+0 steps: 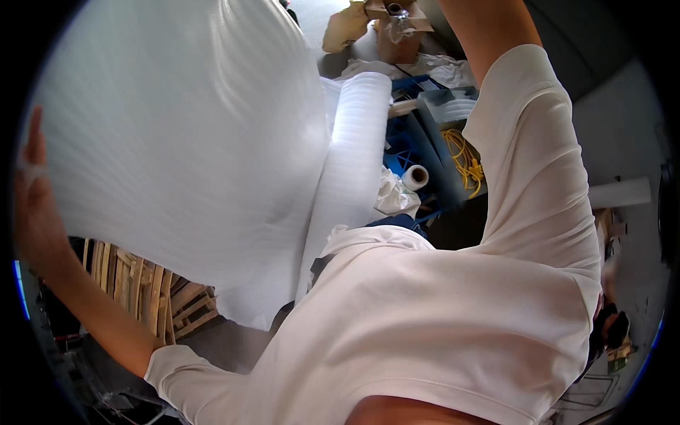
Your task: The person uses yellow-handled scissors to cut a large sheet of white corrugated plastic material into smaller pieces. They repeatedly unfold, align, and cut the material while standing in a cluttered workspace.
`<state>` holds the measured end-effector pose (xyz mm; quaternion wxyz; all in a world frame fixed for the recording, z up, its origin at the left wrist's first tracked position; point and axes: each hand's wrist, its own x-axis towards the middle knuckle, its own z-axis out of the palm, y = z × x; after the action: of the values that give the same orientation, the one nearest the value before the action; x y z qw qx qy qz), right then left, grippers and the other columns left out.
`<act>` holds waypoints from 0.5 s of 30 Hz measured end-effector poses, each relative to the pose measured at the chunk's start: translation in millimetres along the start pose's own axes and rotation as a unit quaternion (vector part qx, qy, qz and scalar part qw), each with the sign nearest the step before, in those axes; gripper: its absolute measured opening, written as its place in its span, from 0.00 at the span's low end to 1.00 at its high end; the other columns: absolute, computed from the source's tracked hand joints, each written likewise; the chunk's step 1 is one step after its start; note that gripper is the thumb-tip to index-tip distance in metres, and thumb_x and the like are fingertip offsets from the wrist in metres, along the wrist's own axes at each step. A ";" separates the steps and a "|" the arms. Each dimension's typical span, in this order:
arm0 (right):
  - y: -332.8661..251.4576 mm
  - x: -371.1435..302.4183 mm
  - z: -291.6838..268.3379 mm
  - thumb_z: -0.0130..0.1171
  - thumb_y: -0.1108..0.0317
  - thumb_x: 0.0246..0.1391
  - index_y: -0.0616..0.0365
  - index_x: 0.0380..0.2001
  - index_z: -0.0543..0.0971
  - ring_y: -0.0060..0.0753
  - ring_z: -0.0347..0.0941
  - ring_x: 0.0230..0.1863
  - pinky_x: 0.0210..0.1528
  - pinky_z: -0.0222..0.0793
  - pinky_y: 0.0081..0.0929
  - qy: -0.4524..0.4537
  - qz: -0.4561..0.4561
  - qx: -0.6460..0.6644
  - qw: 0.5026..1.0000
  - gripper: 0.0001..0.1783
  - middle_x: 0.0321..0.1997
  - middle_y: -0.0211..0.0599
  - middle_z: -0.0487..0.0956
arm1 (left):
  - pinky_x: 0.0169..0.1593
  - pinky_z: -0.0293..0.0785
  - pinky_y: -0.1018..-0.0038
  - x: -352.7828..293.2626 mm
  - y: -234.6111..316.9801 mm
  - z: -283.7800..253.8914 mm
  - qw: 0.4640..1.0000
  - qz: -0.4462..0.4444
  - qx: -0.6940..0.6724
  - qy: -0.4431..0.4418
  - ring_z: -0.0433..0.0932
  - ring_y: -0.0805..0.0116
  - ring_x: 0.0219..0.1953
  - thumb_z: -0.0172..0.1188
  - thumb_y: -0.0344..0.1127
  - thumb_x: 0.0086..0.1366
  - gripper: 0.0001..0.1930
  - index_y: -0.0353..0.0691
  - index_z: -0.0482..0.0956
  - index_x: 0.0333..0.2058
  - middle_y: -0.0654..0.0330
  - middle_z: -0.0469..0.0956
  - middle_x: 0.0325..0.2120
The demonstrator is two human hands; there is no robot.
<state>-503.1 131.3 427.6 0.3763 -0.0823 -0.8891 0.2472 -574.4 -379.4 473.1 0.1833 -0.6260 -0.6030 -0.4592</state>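
A wide sheet of white translucent foam wrap (184,142) spreads across the left and middle of the view, rippled and curved. My left hand (37,202) is at its far left edge, fingers stretched upward along the sheet; whether it presses on the wrap I cannot tell. Beside the sheet, a thick roll of white foam wrap (358,134) leans against the front of my body. My right arm (496,25) reaches up past the top edge, so the hand itself is out of view.
Wooden pallets (134,283) stand at lower left. Beyond the roll are blue-grey bins (432,134), a coiled yellow cord (464,163), a small film roll (415,177) and an opened cardboard box (400,39). Another white roll (622,193) is at the right. A person (610,327) shows at the right rim.
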 end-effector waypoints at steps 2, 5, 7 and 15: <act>7.6 -32.7 -30.7 0.43 0.75 0.45 0.63 0.34 0.70 0.29 0.68 0.18 0.22 0.69 0.24 0.030 0.046 0.060 0.997 0.11 0.17 0.38 0.68 | 0.58 0.43 0.68 -0.1 -15.0 43.4 0.988 -0.144 -0.041 -0.028 0.60 0.67 0.52 0.43 0.37 0.60 0.16 0.40 0.65 0.46 0.58 0.66 0.45; 42.6 -102.0 -85.3 0.42 0.74 0.45 0.63 0.34 0.69 0.30 0.68 0.17 0.22 0.68 0.25 0.074 0.154 0.105 0.980 0.11 0.16 0.38 0.67 | 0.50 0.58 0.78 -24.6 -11.7 166.8 0.918 -0.266 -0.276 -0.097 0.68 0.73 0.42 0.52 0.38 0.57 0.17 0.34 0.69 0.43 0.60 0.72 0.37; 56.0 -150.9 -115.6 0.42 0.74 0.45 0.63 0.34 0.69 0.30 0.68 0.17 0.22 0.68 0.25 0.110 0.222 0.149 0.957 0.11 0.16 0.38 0.67 | 0.48 0.60 0.78 -46.1 17.7 220.7 0.906 -0.235 -0.296 -0.192 0.67 0.73 0.43 0.53 0.35 0.56 0.16 0.34 0.69 0.42 0.60 0.71 0.38; 126.4 -435.5 -193.7 0.39 0.72 0.46 0.62 0.33 0.68 0.31 0.67 0.15 0.21 0.67 0.26 0.242 0.494 0.314 0.774 0.11 0.14 0.38 0.65 | 0.36 0.67 0.80 -203.9 107.8 423.1 0.761 -0.270 -0.451 -0.381 0.71 0.76 0.31 0.47 0.37 0.60 0.15 0.35 0.65 0.43 0.62 0.75 0.29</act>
<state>-64.4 169.0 205.7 0.4097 -0.4447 -0.4785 0.6368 -294.7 -189.8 129.5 -0.4967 -0.5712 -0.4903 -0.4319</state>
